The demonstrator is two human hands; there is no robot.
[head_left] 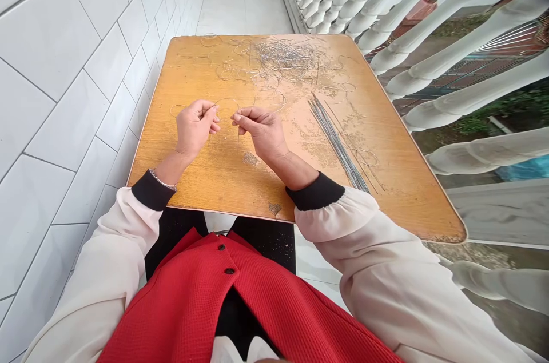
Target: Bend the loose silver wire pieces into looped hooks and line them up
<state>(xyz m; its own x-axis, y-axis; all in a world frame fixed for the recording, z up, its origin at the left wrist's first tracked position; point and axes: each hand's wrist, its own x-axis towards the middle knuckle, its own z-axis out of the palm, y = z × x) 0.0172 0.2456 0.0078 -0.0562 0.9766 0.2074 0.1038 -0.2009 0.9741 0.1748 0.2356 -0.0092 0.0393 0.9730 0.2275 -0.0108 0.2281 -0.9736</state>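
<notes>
Above the near left part of the wooden table, my left hand pinches a thin wire between thumb and fingers. My right hand, a short gap away, is closed in a pinch on the same thin wire, which arches between the two hands. Fine ends hang below the fingertips. To the right of my right hand lies a bundle of straight grey wires, with a few loose ones beside it. Farther back is a tangled heap of curled wire.
A white tiled wall runs close along the left. White balusters stand along the table's right side. Worn patches mark the tabletop, and its near edge lies over my lap.
</notes>
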